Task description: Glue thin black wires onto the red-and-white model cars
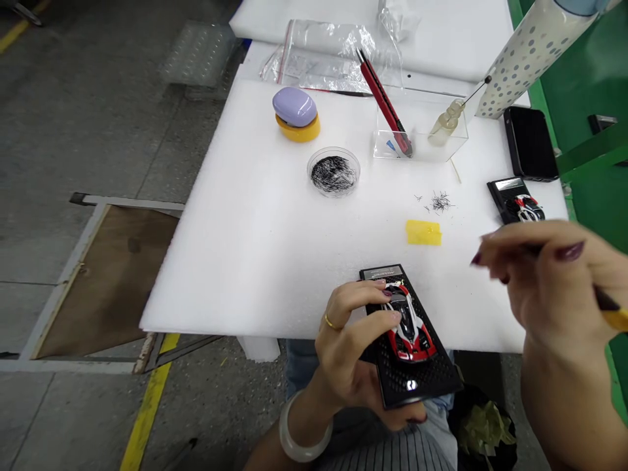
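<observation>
My left hand [350,350] grips a black display base [422,383] that carries a small red and white model car [409,324], at the near edge of the white foam sheet [255,248]. The fingers rest on the car's left side. My right hand [549,281] hovers to the right, fingers pinched round a thin dark tool with a yellow end [615,314]; its tip is blurred. A second model car on a black base [520,204] lies at the right edge.
A round clear dish of thin black pins [333,173] sits mid-sheet, with loose pins [440,201] and a yellow tape piece [423,233] nearby. Behind are a purple-and-yellow case [296,115], a red utility knife [385,104] in a clear tray [432,140], a small bottle [446,122], a phone [530,142] and plastic bags [333,55].
</observation>
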Tool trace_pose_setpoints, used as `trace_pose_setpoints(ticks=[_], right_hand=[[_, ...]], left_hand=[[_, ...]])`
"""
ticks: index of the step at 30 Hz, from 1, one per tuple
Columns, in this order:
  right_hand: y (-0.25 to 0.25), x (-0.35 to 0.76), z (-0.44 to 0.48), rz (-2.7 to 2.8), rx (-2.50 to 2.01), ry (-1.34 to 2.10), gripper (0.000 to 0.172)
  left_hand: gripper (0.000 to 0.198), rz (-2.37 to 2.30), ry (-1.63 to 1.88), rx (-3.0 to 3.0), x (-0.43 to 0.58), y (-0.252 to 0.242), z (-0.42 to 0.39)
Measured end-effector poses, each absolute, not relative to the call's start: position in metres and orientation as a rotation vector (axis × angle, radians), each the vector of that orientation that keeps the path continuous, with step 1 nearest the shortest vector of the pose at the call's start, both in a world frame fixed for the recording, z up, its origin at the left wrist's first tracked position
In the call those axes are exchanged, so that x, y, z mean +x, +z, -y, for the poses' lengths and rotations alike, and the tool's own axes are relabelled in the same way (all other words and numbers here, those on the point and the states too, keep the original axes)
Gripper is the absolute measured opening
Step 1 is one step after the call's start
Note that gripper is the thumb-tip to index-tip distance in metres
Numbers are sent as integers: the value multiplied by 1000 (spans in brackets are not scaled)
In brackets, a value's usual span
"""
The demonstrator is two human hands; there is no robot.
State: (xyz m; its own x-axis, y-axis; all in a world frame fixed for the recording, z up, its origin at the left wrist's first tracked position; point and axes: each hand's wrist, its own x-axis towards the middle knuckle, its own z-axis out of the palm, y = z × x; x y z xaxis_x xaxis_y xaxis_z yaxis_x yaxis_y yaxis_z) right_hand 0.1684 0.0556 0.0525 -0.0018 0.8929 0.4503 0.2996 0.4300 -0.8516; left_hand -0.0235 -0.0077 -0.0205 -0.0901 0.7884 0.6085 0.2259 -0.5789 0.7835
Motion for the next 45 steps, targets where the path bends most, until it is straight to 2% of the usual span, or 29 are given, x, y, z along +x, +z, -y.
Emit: trace_pose_setpoints(ticks=[3,10,32,40,41,45], right_hand=[[58,164,-36,1872,-1114,900,21],[61,147,-27,2053,-1039,854,23],[53,155,-20,1944,-1082,907,24],[61,180,3,1850,-1394,863,6],[64,184,7,1848,-1422,894,5],[71,188,24,1755,-1576,994,15]], left_hand=[[71,-1091,1716,1690,-22,-22,8],[71,-1043,1704,1685,-23,-27,10],[73,-1061,1714,1748,-22,-24,6],[75,-1237,1659,1915,-9,-12,8],[74,-1268,1648,1934,-5,-10,9],[58,-1331,1648,2032,14,-6,10]])
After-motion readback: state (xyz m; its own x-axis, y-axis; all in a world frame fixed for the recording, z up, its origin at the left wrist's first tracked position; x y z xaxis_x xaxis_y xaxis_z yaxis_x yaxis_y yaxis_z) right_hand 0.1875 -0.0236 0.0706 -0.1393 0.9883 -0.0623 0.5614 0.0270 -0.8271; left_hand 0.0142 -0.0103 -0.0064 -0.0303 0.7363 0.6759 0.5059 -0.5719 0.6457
